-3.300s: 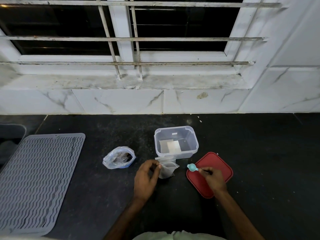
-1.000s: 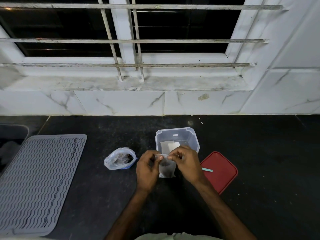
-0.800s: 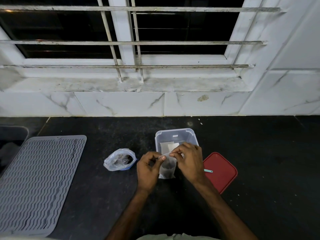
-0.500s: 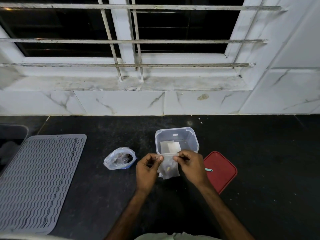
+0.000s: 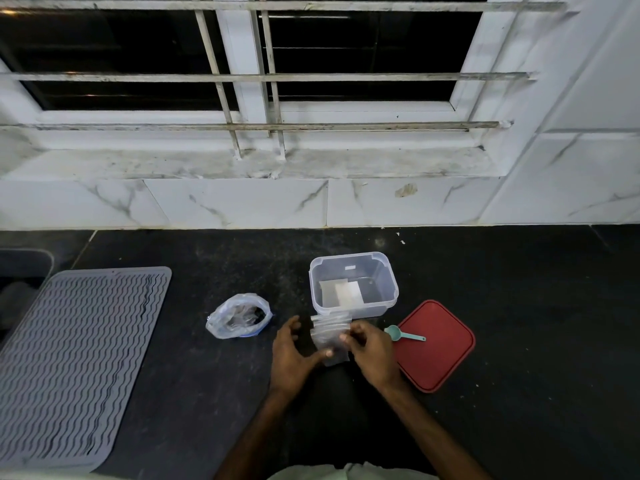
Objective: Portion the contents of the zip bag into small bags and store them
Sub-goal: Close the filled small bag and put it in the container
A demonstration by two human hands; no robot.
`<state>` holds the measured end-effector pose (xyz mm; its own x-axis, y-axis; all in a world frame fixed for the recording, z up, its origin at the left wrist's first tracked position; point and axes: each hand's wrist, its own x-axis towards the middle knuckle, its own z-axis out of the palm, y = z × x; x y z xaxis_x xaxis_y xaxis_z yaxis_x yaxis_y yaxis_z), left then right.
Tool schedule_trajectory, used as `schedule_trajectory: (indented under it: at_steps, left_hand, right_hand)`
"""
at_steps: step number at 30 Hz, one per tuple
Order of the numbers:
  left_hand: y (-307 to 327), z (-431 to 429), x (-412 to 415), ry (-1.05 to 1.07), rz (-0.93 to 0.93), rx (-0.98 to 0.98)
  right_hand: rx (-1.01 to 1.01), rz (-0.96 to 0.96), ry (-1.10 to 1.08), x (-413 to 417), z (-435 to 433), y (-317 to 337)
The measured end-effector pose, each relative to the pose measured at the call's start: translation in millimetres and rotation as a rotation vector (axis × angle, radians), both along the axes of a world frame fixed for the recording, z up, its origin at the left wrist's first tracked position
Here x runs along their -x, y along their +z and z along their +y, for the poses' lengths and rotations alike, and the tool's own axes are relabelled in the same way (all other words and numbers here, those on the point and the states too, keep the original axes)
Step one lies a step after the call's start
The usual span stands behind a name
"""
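A small clear bag (image 5: pixel 330 337) with a little dark content stands on the black counter in front of the clear plastic container (image 5: pixel 389 277). My right hand (image 5: pixel 374 353) pinches the bag's right edge. My left hand (image 5: pixel 291 355) is spread beside the bag, its thumb touching the bag's lower part and its fingers off the top. Zip strips of more small bags (image 5: pixel 330 319) show just behind. The open zip bag (image 5: pixel 239 320) with dark contents lies to the left. A teal spoon (image 5: pixel 403 336) rests on the red lid (image 5: pixel 443 355).
Flat white small bags lie inside the container. A grey ribbed drying mat (image 5: pixel 76 358) covers the counter's left side, with a dark sink edge (image 5: pixel 24 265) beyond it. White marble wall and a barred window stand behind.
The spoon was put down on the red lid and my right hand came to the small bag. Both hands pinched along its top; now my left fingers have let go of the top.
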<state>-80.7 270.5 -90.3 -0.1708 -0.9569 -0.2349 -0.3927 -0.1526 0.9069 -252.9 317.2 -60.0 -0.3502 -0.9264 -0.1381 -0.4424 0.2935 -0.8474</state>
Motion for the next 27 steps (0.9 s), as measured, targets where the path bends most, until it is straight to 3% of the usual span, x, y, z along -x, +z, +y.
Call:
schedule_trajectory:
  at_steps: [5, 15, 23, 27]
  left_hand:
    - [-1, -5, 8, -0.17, -0.166, 0.009]
    - [-10, -7, 5, -0.197, -0.076, -0.065]
    - [-10, -13, 18, -0.2, -0.175, -0.029]
    - [-12, -11, 16, -0.191, -0.139, -0.008]
  right_hand:
    - [0.052, -0.059, -0.094, -2, 5, -11]
    - [0.39, 0.143, -0.162, 22, -33, 46]
    - [-0.208, 0.4, 0.154, 42, -115, 14]
    - [-0.335, 0.488, 0.387, 45, -131, 12]
